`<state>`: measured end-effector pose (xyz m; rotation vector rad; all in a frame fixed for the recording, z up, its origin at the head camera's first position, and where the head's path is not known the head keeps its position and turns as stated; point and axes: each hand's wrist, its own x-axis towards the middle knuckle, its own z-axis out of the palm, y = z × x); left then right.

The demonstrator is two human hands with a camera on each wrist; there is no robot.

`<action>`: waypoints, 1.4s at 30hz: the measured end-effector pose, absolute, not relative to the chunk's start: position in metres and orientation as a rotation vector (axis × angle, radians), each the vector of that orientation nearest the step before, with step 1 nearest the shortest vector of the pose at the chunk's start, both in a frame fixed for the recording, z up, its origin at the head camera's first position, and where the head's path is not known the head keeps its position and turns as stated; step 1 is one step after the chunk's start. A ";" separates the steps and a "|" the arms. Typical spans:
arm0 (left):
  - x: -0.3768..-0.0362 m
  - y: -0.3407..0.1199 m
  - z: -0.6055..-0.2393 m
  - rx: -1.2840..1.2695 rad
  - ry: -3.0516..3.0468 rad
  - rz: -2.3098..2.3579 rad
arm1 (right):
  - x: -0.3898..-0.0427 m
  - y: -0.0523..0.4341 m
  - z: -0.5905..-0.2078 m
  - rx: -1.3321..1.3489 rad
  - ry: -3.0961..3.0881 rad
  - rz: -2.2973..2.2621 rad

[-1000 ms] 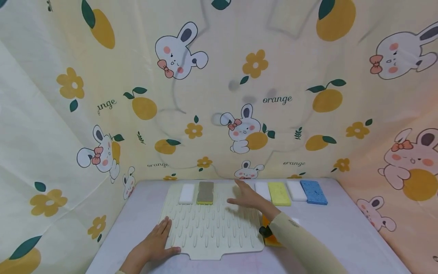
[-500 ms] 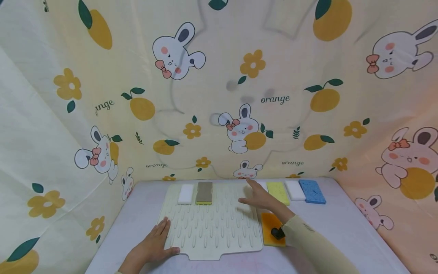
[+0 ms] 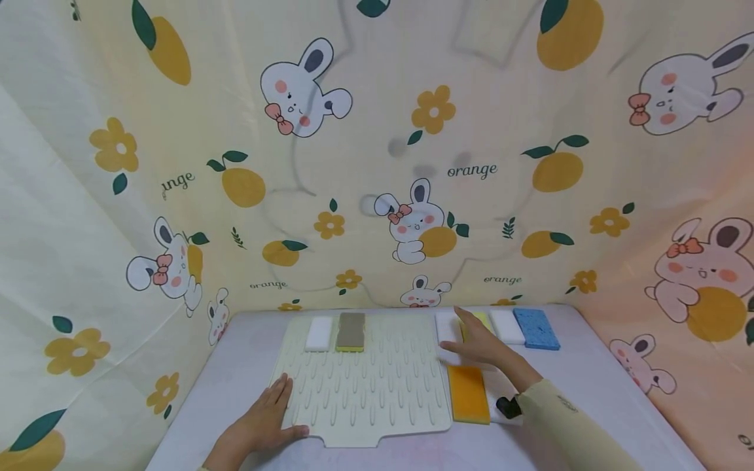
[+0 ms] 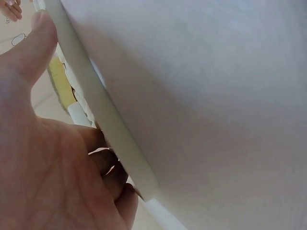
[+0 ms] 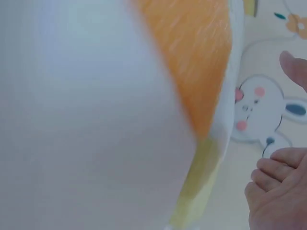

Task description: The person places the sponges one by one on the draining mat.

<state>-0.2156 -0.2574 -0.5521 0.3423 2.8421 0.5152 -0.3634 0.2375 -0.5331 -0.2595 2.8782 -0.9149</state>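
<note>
My left hand (image 3: 259,418) rests at the near left corner of a pale ridged board (image 3: 368,392), thumb by the front edge and fingers along the left side. The left wrist view shows those fingers against the board's rim (image 4: 108,117). My right hand (image 3: 480,343) holds nothing; its fingers extend over a white sponge (image 3: 448,327) and a yellow sponge (image 3: 484,319), partly covering both. On the board's far left lie another white sponge (image 3: 319,333) and a grey-topped yellow sponge (image 3: 351,331). An orange sponge (image 3: 469,394) lies beside the board's right edge.
Behind my right hand, another white sponge (image 3: 507,327) and a blue sponge (image 3: 537,328) lie in the far row. Something white beside the orange sponge is partly hidden by my right wrist. A patterned curtain (image 3: 353,163) encloses the table (image 3: 577,386).
My right hand has moved right, from above the board to above the sponges beside it, uncovering the orange sponge. My left hand has stayed at the board's corner.
</note>
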 end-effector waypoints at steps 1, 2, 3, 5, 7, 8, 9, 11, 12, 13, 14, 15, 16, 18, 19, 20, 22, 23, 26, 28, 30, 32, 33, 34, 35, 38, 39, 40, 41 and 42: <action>-0.215 -0.258 -0.553 0.350 2.834 0.526 | -0.363 0.242 -0.534 -0.241 2.881 -0.904; -0.215 -0.258 -0.553 0.356 2.834 0.531 | -0.362 0.247 -0.534 -0.211 2.878 -0.902; -0.215 -0.258 -0.554 0.358 2.831 0.532 | -0.361 0.252 -0.536 -0.195 2.883 -0.895; -0.215 -0.259 -0.555 0.357 2.828 0.522 | -0.359 0.262 -0.538 -0.176 2.887 -0.895; -0.216 -0.258 -0.556 0.345 2.826 0.495 | -0.358 0.273 -0.541 -0.177 2.895 -0.901; -0.216 -0.257 -0.555 0.338 2.836 0.477 | -0.357 0.278 -0.542 -0.180 2.900 -0.904; -0.216 -0.257 -0.555 0.330 2.836 0.467 | -0.356 0.284 -0.543 -0.194 2.908 -0.905; -0.216 -0.255 -0.553 0.320 2.838 0.456 | -0.355 0.295 -0.544 -0.204 2.917 -0.917; -0.216 -0.255 -0.553 0.317 2.840 0.452 | -0.354 0.300 -0.544 -0.208 2.919 -0.923; -0.216 -0.255 -0.553 0.315 2.840 0.452 | -0.353 0.305 -0.544 -0.202 2.918 -0.930; -0.216 -0.254 -0.552 0.315 2.841 0.454 | -0.351 0.311 -0.544 -0.199 2.914 -0.936; -0.216 -0.254 -0.552 0.314 2.840 0.456 | -0.349 0.316 -0.543 -0.186 2.907 -0.943; -0.216 -0.254 -0.552 0.315 2.840 0.457 | -0.347 0.321 -0.543 -0.171 2.896 -0.945; -0.215 -0.254 -0.552 0.316 2.837 0.463 | -0.343 0.331 -0.541 -0.139 2.874 -0.954; -0.215 -0.254 -0.552 0.317 2.836 0.464 | -0.342 0.336 -0.541 -0.125 2.870 -0.953; -0.215 -0.254 -0.551 0.317 2.836 0.464 | -0.340 0.340 -0.540 -0.122 2.867 -0.950; -0.215 -0.254 -0.550 0.319 2.836 0.467 | -0.339 0.349 -0.540 -0.117 2.867 -0.949; -0.214 -0.254 -0.549 0.320 2.837 0.467 | -0.338 0.353 -0.541 -0.114 2.871 -0.950; -0.214 -0.254 -0.548 0.330 2.844 0.470 | -0.340 0.365 -0.545 -0.101 2.878 -0.923; -0.214 -0.254 -0.549 0.334 2.845 0.477 | -0.341 0.373 -0.547 -0.080 2.878 -0.909; -0.215 -0.255 -0.550 0.334 2.843 0.480 | -0.343 0.380 -0.549 -0.069 2.886 -0.897; -0.215 -0.255 -0.551 0.324 2.837 0.474 | -0.345 0.388 -0.551 -0.056 2.892 -0.901; -0.216 -0.256 -0.552 0.319 2.835 0.470 | -0.346 0.392 -0.552 -0.051 2.896 -0.903; -0.216 -0.256 -0.552 0.315 2.834 0.464 | -0.347 0.395 -0.554 -0.042 2.900 -0.903; -0.216 -0.256 -0.552 0.316 2.835 0.463 | -0.348 0.398 -0.555 -0.036 2.903 -0.907; -0.216 -0.256 -0.553 0.320 2.842 0.462 | -0.350 0.408 -0.558 -0.027 2.910 -0.926; -0.216 -0.256 -0.553 0.324 2.843 0.464 | -0.350 0.410 -0.558 -0.024 2.915 -0.937; -0.215 -0.256 -0.553 0.328 2.844 0.467 | -0.350 0.413 -0.559 -0.022 2.917 -0.947; -0.215 -0.256 -0.552 0.331 2.844 0.471 | -0.351 0.416 -0.559 -0.020 2.920 -0.954; -0.215 -0.256 -0.552 0.328 2.844 0.470 | -0.351 0.419 -0.560 -0.018 2.920 -0.962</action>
